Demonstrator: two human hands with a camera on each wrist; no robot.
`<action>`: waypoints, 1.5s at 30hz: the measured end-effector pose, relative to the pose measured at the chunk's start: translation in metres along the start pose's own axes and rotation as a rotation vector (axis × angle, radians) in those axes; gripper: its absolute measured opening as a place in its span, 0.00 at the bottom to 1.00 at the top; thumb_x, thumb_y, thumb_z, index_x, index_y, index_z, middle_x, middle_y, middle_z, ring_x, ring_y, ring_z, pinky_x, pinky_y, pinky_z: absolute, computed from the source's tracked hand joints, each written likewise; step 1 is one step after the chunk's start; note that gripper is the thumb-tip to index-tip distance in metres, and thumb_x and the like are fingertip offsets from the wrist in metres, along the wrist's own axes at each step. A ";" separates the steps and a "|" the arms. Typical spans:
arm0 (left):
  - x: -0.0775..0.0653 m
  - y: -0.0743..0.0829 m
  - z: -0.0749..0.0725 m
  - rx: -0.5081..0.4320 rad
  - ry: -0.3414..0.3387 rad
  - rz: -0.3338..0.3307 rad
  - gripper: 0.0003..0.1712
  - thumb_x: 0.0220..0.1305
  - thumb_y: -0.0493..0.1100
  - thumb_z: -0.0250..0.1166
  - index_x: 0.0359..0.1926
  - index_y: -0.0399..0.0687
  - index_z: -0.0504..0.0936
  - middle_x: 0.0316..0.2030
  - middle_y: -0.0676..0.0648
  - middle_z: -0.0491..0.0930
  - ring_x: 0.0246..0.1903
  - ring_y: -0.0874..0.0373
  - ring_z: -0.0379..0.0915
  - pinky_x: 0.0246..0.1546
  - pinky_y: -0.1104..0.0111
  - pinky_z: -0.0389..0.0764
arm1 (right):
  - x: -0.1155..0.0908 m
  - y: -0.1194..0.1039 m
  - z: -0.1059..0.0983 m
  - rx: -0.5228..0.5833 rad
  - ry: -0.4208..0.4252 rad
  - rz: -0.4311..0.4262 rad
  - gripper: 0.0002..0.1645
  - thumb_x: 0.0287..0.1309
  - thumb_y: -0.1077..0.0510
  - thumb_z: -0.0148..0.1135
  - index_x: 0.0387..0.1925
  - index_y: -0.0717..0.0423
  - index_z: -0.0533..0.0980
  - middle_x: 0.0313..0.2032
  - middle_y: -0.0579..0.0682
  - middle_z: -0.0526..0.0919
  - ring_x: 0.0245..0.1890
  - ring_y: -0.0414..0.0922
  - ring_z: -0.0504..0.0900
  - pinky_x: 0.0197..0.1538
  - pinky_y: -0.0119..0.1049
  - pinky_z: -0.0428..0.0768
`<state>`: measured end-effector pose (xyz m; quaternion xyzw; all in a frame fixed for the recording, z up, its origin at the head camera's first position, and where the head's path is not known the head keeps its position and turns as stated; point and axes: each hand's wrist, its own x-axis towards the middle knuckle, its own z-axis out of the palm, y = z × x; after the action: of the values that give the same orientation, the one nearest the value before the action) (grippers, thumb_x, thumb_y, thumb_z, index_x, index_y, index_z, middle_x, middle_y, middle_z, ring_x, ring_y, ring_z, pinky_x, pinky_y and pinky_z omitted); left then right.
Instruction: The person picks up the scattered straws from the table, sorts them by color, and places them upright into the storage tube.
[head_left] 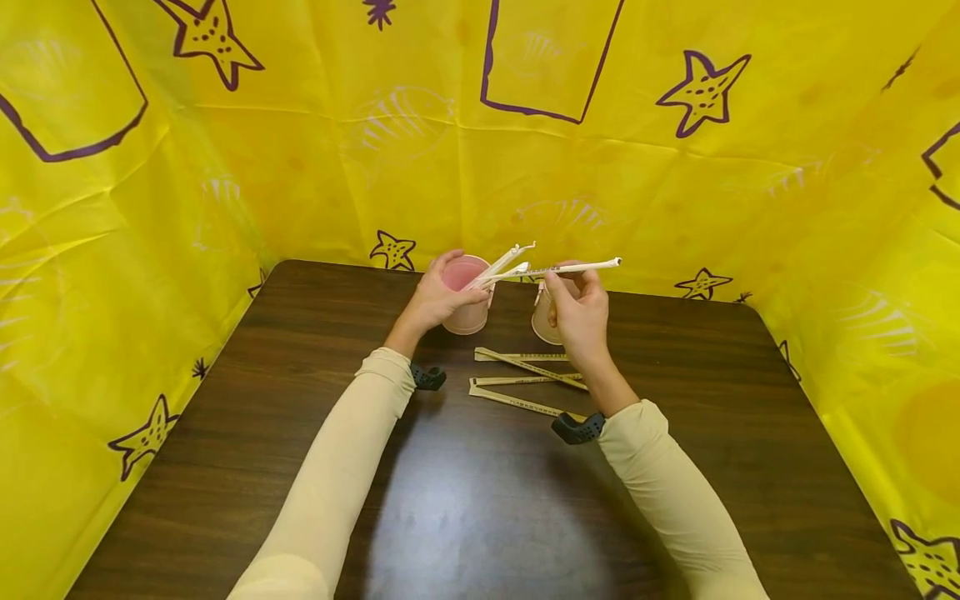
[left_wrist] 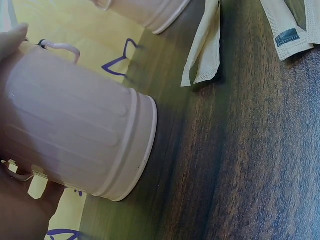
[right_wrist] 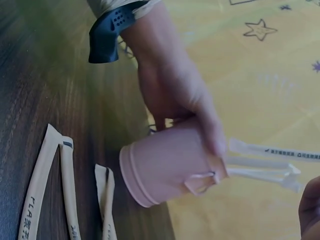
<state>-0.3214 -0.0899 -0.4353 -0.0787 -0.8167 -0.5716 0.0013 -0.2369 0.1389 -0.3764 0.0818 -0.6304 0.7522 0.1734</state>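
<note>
My left hand (head_left: 438, 298) grips a small pink bucket (head_left: 467, 318) with ribbed sides and a loop handle, its thumb at the rim and fingers round the far side. White paper-wrapped straws (head_left: 501, 260) lean out of its mouth towards the right. Between thumb and fingers, my right hand (head_left: 581, 317) pinches another wrapped straw (head_left: 592, 266), held nearly level, its left end over the bucket's rim. In the right wrist view, this printed straw (right_wrist: 290, 152) lies beside those in the bucket (right_wrist: 167, 165). Only part of the right hand (right_wrist: 311, 207) shows there.
A second pale bucket (head_left: 547, 325) stands behind the right hand, partly hidden. Several tan wrapped straws (head_left: 517, 398) lie on the dark wooden table (head_left: 300, 433) below the hands. A yellow patterned cloth (head_left: 420, 167) hangs round the table's back and sides.
</note>
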 end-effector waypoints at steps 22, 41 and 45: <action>0.000 0.002 -0.001 0.010 0.001 0.011 0.57 0.48 0.53 0.83 0.76 0.54 0.63 0.68 0.42 0.67 0.64 0.44 0.70 0.68 0.50 0.71 | 0.025 0.042 0.037 -0.262 -0.172 0.168 0.15 0.68 0.59 0.64 0.49 0.65 0.75 0.37 0.45 0.78 0.19 0.33 0.69 0.20 0.23 0.67; 0.000 0.006 -0.003 0.034 -0.039 -0.014 0.58 0.47 0.54 0.83 0.76 0.56 0.61 0.70 0.42 0.67 0.66 0.44 0.69 0.69 0.49 0.70 | 0.013 0.033 0.019 -0.503 -0.418 0.306 0.35 0.68 0.48 0.66 0.67 0.59 0.63 0.55 0.58 0.75 0.28 0.50 0.78 0.27 0.32 0.76; -0.002 0.008 -0.006 0.047 -0.041 -0.043 0.61 0.44 0.56 0.84 0.76 0.57 0.61 0.70 0.41 0.69 0.66 0.44 0.69 0.69 0.49 0.69 | -0.003 0.030 0.002 -0.600 -0.511 0.287 0.32 0.68 0.49 0.65 0.65 0.61 0.67 0.53 0.59 0.79 0.29 0.52 0.81 0.31 0.33 0.79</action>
<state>-0.3188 -0.0936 -0.4261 -0.0727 -0.8313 -0.5504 -0.0258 -0.2455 0.1320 -0.4043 0.1228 -0.8494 0.5071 -0.0792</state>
